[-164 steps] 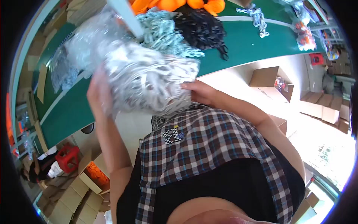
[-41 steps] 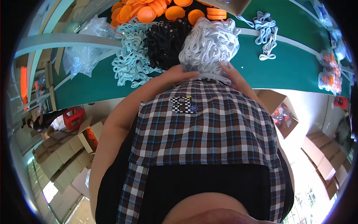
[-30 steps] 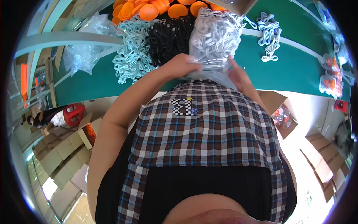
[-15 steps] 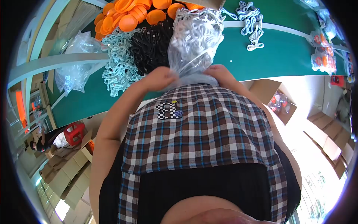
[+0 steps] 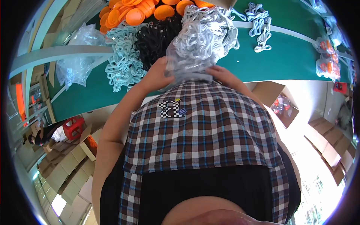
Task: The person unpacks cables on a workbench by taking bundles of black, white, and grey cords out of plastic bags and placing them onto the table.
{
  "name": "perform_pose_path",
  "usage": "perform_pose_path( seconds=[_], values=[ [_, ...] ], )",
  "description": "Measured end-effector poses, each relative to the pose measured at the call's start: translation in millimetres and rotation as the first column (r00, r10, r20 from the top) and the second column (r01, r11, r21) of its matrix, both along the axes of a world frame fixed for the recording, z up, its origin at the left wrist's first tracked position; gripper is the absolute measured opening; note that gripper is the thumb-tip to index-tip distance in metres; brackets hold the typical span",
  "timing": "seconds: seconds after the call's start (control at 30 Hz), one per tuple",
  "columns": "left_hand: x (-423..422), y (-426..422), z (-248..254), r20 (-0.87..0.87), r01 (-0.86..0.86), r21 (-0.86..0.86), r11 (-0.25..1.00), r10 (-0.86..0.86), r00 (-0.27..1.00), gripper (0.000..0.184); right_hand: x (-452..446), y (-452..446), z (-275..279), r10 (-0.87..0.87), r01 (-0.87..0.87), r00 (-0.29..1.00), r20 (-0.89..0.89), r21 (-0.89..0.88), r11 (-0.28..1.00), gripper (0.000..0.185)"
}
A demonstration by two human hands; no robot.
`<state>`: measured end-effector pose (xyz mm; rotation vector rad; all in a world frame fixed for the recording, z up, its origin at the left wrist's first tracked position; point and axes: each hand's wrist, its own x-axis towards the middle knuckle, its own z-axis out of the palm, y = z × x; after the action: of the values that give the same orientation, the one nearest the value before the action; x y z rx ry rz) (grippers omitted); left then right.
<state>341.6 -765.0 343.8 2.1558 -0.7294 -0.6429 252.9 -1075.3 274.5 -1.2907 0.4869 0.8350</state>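
Observation:
A clear plastic bag (image 5: 180, 69) lies at the table's near edge, with a heap of white looped cords (image 5: 204, 37) in and above it. My left hand (image 5: 159, 75) grips the bag's left side, its fingers closed on the plastic. On the right, my right hand (image 5: 223, 75) pinches the near right part of the bag. Black cords (image 5: 155, 41) lie directly left of the white ones, and pale green cords (image 5: 123, 56) lie beyond them. Orange discs (image 5: 135, 17) are piled behind the cords.
A metal bar (image 5: 63, 52) crosses the left of the green table (image 5: 277, 63). Near it lies an empty plastic bag (image 5: 77, 62). Loose cord bundles (image 5: 258, 22) and bagged orange items (image 5: 328, 63) are at the right. Below stand an open carton (image 5: 270, 93), a red stool (image 5: 73, 127) and a person (image 5: 43, 135).
The white cords were carried over in the bag from the left and set beside the black ones. Lately the bag's plastic has drawn down toward me, and more cords show uncovered on the right.

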Motion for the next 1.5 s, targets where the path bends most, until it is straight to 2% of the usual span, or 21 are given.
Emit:
perform_pose_path(
  seconds=[0.07,0.1,0.13,0.23,0.43,0.5,0.57,0.6,0.73,0.77,0.93,1.07,1.1,1.13,1.17,1.23,1.33,1.4,1.43,1.47,1.5],
  values=[
    [-2.6,-12.6,8.0,-0.175,-0.168,-0.191,0.967,0.135,0.975,0.046,0.3,-4.5,-19.1,-0.307,0.356,0.924,-0.227,0.224,0.907,0.049],
    [-3.3,-15.8,7.1,-0.174,-0.172,-0.192,0.966,0.139,0.975,0.046,5.2,-1.7,-19.1,-0.304,0.352,0.926,-0.225,0.223,0.909,0.049],
    [-4.0,-20.3,4.5,-0.307,-0.312,-0.208,0.927,0.242,0.921,0.044,9.4,3.2,-20.4,-0.321,0.372,0.923,-0.214,0.272,0.887,0.054],
    [-6.4,-36.8,-7.7,-0.674,-0.670,-0.133,0.730,0.429,0.602,0.038,18.4,14.7,-19.2,-0.397,0.438,0.899,-0.186,0.405,0.802,0.068],
    [7.0,-34.8,-25.8,-0.631,-0.582,0.058,0.811,0.481,0.608,0.031,48.8,11.1,-31.1,-0.416,0.401,0.908,-0.040,0.366,0.840,0.075],
    [5.5,-37.0,-10.3,-0.572,-0.283,0.212,0.935,0.353,0.740,0.025,45.7,-0.2,-30.0,-0.514,0.492,0.856,-0.061,0.405,0.771,0.075],
    [5.3,-39.3,8.4,-0.540,0.034,0.373,0.927,0.187,0.820,0.019,42.3,-5.8,-30.0,-0.600,0.572,0.795,-0.091,0.442,0.691,0.076],
    [8.5,-42.0,15.5,-0.542,0.041,0.374,0.926,0.183,0.820,0.019,46.3,-6.7,-33.5,-0.605,0.577,0.791,-0.094,0.441,0.687,0.076],
    [21.5,-52.6,36.3,-0.604,-0.109,0.010,0.994,0.093,0.791,0.016,85.0,-10.2,-56.7,-0.534,0.481,0.845,-0.017,0.459,0.747,0.084],
    [23.5,-51.0,34.9,-0.605,-0.106,0.016,0.994,0.094,0.791,0.016,83.6,-7.7,-56.1,-0.536,0.484,0.844,-0.021,0.462,0.743,0.084],
    [40.6,-30.2,26.9,-0.420,-0.129,0.282,0.951,0.243,0.875,0.024,70.8,0.4,-37.3,-0.625,0.572,0.777,0.073,0.331,0.750,0.091],
    [40.1,6.7,44.8,-0.370,-0.029,-0.051,0.998,0.008,0.929,0.039,64.0,5.0,-25.0,-0.670,0.635,0.726,0.155,0.221,0.740,0.097],
    [46.3,18.7,47.8,-0.674,-0.220,-0.228,0.949,0.009,0.739,0.039,65.7,4.0,-27.5,-0.674,0.639,0.722,0.155,0.223,0.736,0.097],
    [51.7,32.4,50.3,-0.885,-0.448,-0.308,0.840,-0.080,0.459,0.040,67.8,2.8,-33.1,-0.637,0.622,0.750,0.179,0.138,0.771,0.097],
    [55.0,42.9,52.6,-0.886,-0.446,-0.307,0.841,-0.081,0.457,0.040,71.3,0.7,-39.0,-0.596,0.599,0.778,0.201,0.051,0.799,0.097],
    [59.9,63.8,58.1,-0.847,-0.603,-0.529,0.597,-0.328,0.418,0.042,75.0,-4.6,-48.7,-0.504,0.541,0.831,0.235,-0.127,0.832,0.096],
    [46.4,111.9,45.9,-0.843,-0.638,-0.500,0.586,-0.159,0.514,0.044,58.9,-18.1,-53.7,-0.368,0.480,0.860,0.355,-0.313,0.820,0.091],
    [29.9,121.8,40.3,-0.900,-0.788,-0.434,0.437,-0.253,0.355,0.039,40.9,-22.8,-56.6,-0.201,0.417,0.879,0.433,-0.492,0.765,0.086],
    [17.8,126.0,47.2,-0.918,-0.769,-0.272,0.578,0.084,0.387,0.035,31.5,-22.7,-56.5,-0.173,0.411,0.876,0.451,-0.509,0.757,0.087],
    [8.2,125.2,51.5,-0.812,-0.753,-0.075,0.654,0.397,0.427,0.031,24.6,-24.1,-58.2,-0.145,0.408,0.871,0.469,-0.529,0.744,0.088],
    [-21.6,113.1,45.1,-0.818,-0.745,-0.085,0.662,0.380,0.432,0.031,24.1,-22.8,-65.8,-0.149,0.418,0.869,0.472,-0.539,0.731,0.088]
  ],
)
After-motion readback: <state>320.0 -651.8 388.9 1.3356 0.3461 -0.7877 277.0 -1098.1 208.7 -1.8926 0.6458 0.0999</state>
